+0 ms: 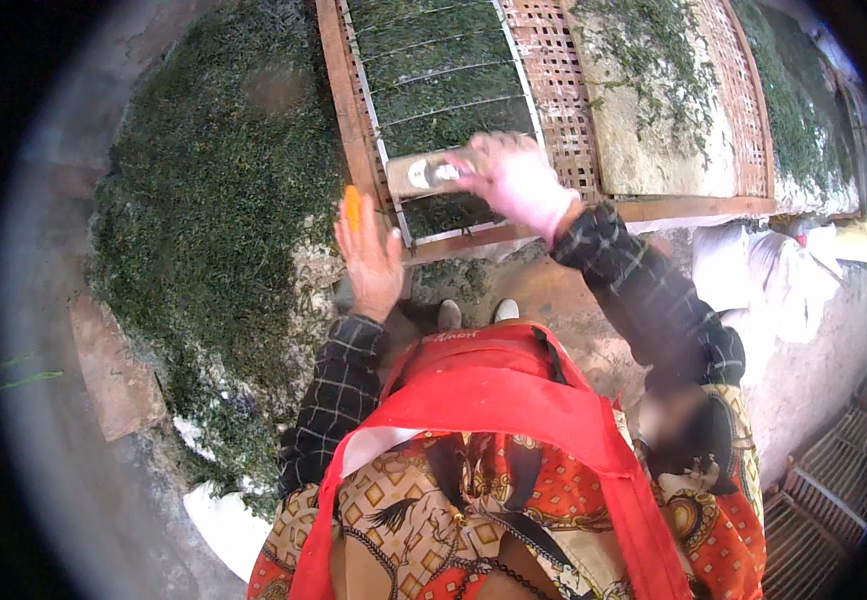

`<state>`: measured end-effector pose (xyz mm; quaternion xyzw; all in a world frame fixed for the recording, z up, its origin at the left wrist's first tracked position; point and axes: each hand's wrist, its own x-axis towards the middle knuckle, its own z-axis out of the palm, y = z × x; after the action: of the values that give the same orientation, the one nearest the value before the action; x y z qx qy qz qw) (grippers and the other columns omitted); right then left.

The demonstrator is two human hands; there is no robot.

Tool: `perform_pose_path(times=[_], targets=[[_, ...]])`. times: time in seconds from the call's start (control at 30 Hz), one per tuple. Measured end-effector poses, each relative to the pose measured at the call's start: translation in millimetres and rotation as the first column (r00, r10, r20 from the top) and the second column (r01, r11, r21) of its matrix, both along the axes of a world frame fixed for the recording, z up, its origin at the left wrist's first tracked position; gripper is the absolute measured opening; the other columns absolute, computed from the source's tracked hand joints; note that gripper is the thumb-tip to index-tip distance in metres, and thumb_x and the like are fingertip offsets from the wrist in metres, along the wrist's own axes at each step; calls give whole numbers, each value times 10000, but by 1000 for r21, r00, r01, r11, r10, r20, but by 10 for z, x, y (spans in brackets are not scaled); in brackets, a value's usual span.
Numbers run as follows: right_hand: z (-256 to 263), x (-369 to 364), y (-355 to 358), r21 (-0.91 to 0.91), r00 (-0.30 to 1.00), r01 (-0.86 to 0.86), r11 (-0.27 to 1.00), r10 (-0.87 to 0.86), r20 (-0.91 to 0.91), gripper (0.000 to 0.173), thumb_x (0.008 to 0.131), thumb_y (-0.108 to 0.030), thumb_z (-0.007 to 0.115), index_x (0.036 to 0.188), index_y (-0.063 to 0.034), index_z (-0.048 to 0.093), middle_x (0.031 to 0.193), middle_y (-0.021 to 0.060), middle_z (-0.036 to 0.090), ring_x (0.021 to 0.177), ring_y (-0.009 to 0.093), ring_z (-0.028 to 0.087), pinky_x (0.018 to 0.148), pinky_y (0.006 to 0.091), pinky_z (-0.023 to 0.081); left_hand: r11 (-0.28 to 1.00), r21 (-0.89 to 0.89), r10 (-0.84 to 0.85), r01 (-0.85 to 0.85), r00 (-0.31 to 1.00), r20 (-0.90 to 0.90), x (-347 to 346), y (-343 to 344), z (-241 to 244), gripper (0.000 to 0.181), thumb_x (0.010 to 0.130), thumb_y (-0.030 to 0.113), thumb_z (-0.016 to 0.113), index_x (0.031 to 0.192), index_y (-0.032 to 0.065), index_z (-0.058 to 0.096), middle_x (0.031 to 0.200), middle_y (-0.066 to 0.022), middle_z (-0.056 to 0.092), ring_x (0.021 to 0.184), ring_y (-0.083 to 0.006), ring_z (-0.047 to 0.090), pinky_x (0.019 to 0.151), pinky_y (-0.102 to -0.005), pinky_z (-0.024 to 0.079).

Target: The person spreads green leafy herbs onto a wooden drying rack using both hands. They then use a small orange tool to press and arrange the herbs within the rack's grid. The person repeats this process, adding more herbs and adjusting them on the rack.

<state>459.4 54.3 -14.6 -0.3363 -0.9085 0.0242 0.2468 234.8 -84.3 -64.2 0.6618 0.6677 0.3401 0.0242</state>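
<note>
My right hand, in a pink glove, grips one end of a flat rectangular block that is brownish-grey with a white mark. It is blurred, so its exact kind cannot be told. The block hangs over the near end of a white-edged frame with thin cross strands, which lies on dark green leafy matter. My left hand is bare except for an orange finger cover. Its fingers are spread, and it holds nothing, beside the frame's left near corner and a wooden rail.
A wide heap of green leafy matter spreads at the left. To the right, a woven lattice panel borders a pale sheet with scattered greens. White sacks stand farther right, and slatted bamboo racks at the lower right.
</note>
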Motion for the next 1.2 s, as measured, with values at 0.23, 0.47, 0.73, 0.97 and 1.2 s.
perform_pose_path(times=[0.23, 0.47, 0.73, 0.97, 1.2], targets=[[-586, 39, -290, 4, 971, -129, 992, 125, 204, 298, 793, -345, 669, 1049, -192, 668, 889, 51, 642, 853, 242, 653, 722, 386, 496, 920, -332, -311, 209, 905, -290, 260, 86, -586, 777, 888, 255, 634, 1515, 0, 251, 1584, -207, 225, 1473, -388, 173, 1162, -617, 122], [-44, 138, -260, -137, 1000, 18, 990, -15, 23, 242, 811, -330, 676, 980, -156, 690, 865, 57, 622, 878, 267, 634, 758, 400, 490, 973, -83, -216, 215, 976, -5, 161, 39, -213, 736, 903, 181, 596, 1493, -51, 223, 1539, -287, 250, 1446, -441, 215, 1172, -609, 78], [563, 1749, 479, -618, 565, 378, 689, -701, -435, 322, 929, -270, 656, 1230, -157, 653, 1005, 120, 703, 926, 283, 673, 826, 376, 534, 930, -125, -325, 347, 931, 166, 1078, 450, 420, 608, 923, 153, 563, 1462, -16, 338, 1492, -255, 371, 1410, -462, 276, 1184, -499, 175], [-39, 2244, 1166, -562, 790, 494, 664, -613, -30, 529, 962, -487, 511, 1304, -88, 575, 1145, 166, 621, 1034, 340, 637, 915, 465, 501, 906, -296, -90, 301, 823, 561, 2133, 1014, -473, 667, 880, 119, 657, 1453, -15, 344, 1413, -228, 452, 1245, -326, 500, 1012, -388, 430], [-26, 3787, 1245, -380, 573, 757, 532, -820, -8, 706, 964, -476, 492, 1501, -59, 304, 1465, 161, 412, 1300, 348, 454, 1053, 470, 381, 846, -487, 194, 219, 724, 662, 2849, 1644, -252, 438, 909, 56, 589, 1322, -31, 473, 1014, -80, 594, 848, -141, 556, 757, -291, 473]])
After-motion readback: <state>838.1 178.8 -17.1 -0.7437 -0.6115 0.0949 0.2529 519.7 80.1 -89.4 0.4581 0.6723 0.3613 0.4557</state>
